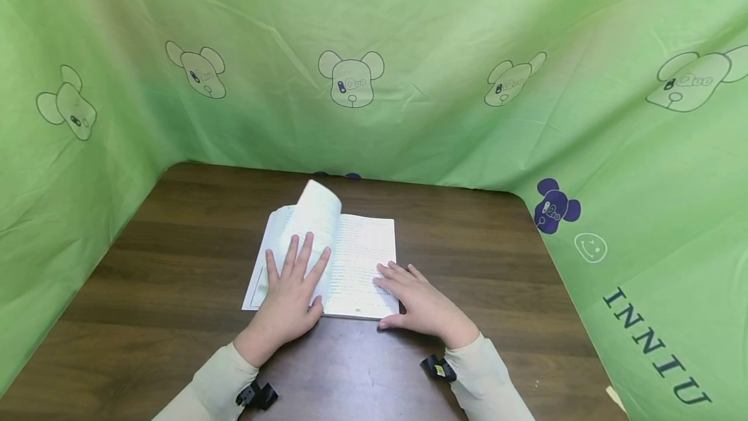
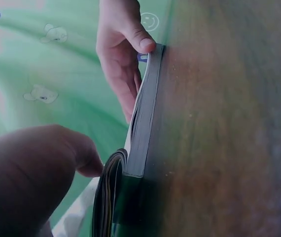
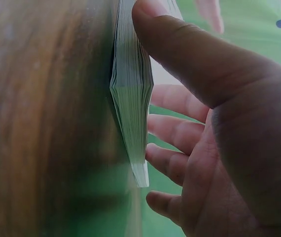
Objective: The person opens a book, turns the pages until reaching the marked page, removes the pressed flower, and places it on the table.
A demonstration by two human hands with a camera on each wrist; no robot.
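An open book (image 1: 363, 245) lies on the table with printed text on its pages. On its left side a page (image 1: 318, 206) curls up at the top. My left hand (image 1: 292, 294) lies with spread fingers on that left side, over the curling page. At the lower right corner of the book is my right hand (image 1: 429, 304), its fingertips on the right page and its thumb by the bottom corner. The right wrist view shows the thick page edges (image 3: 133, 94) beside the right thumb. Curved pages (image 2: 108, 192) bulge near the left thumb in the left wrist view.
The brown wooden table (image 1: 485, 245) has rounded far corners. Around its back and sides hangs a green cloth (image 1: 409, 135) printed with bear heads and letters. A small pale piece (image 1: 615, 399) shows at the table's right edge. Each sleeve carries a black wrist device (image 1: 438, 368).
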